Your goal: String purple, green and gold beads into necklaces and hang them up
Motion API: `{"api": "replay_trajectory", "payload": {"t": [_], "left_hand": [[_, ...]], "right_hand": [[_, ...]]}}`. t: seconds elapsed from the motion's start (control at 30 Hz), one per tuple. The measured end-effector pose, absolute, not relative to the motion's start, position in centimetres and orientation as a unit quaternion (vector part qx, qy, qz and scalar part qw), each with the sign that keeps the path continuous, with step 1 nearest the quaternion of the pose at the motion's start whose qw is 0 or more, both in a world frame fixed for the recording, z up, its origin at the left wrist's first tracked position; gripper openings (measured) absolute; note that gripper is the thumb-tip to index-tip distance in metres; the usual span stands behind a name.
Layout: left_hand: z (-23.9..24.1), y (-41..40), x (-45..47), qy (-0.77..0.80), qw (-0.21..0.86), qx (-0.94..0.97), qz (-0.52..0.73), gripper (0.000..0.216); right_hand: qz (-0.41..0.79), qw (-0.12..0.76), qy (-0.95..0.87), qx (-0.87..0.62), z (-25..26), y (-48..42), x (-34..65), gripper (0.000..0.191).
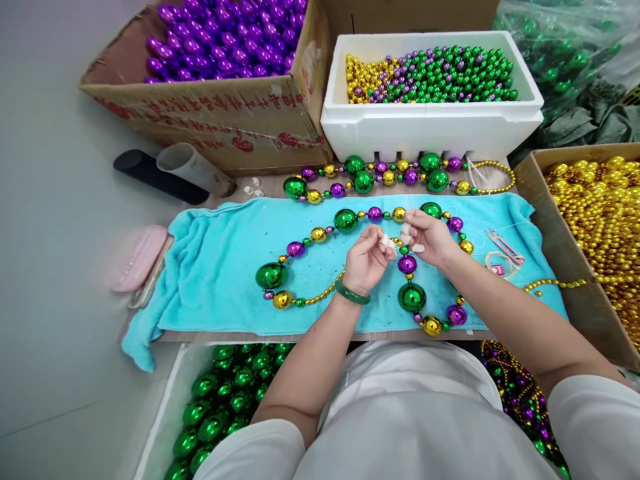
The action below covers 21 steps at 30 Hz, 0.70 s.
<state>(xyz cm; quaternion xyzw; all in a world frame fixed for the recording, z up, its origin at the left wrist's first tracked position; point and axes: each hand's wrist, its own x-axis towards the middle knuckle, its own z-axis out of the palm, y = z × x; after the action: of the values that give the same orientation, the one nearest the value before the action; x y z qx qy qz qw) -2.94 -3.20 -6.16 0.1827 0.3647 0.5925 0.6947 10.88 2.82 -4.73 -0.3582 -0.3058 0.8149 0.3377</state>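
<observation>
A bead string (271,275) of green, purple and gold balls lies in a loop on a turquoise towel (210,267). My left hand (367,259), with a green bangle at the wrist, pinches the string near its small gold beads. Close beside it, my right hand (430,237) is closed in a pinch above the string; what its fingertips hold is too small to make out. White coverings sit on some fingertips of both hands. Pink-handled snips (506,248) and a ring-shaped thread coil (505,265) lie on the towel to the right.
A finished-looking bead strand (363,182) lies behind the towel. Farther back stand a carton (200,123) of purple beads and a white foam box (433,127) of small mixed beads. A carton (575,233) of gold beads is right; a pink case (143,259) lies left.
</observation>
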Motion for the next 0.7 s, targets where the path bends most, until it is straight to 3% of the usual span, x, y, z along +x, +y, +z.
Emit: {"api": "replay_trajectory", "payload": {"t": [0.27, 0.4, 0.53, 0.6, 0.7], "left_hand": [[-7.9, -3.0, -2.3, 0.375, 0.689, 0.232, 0.576, 0.025], [-7.2, -2.9, -2.6, 0.378, 0.674, 0.261, 0.578, 0.021], [-5.2, -2.1, -3.5, 0.439, 0.544, 0.372, 0.610, 0.018], [-4.3, -1.9, -3.9, 0.465, 0.488, 0.416, 0.611, 0.017], [-3.6, -2.3, -4.2, 0.466, 0.527, 0.456, 0.545, 0.017]], "right_hand": [[0.730, 0.337, -0.352, -0.478, -6.3, 3.4, 11.6, 0.031], [0.722, 0.250, -0.475, -0.436, -4.7, 3.3, 12.0, 0.021], [0.630, 0.174, -0.648, -0.391, -2.7, 3.4, 11.7, 0.018], [0.585, 0.183, -0.690, -0.384, -2.1, 3.2, 11.4, 0.017], [0.585, 0.230, -0.683, -0.371, -1.2, 2.9, 11.5, 0.021]]}}
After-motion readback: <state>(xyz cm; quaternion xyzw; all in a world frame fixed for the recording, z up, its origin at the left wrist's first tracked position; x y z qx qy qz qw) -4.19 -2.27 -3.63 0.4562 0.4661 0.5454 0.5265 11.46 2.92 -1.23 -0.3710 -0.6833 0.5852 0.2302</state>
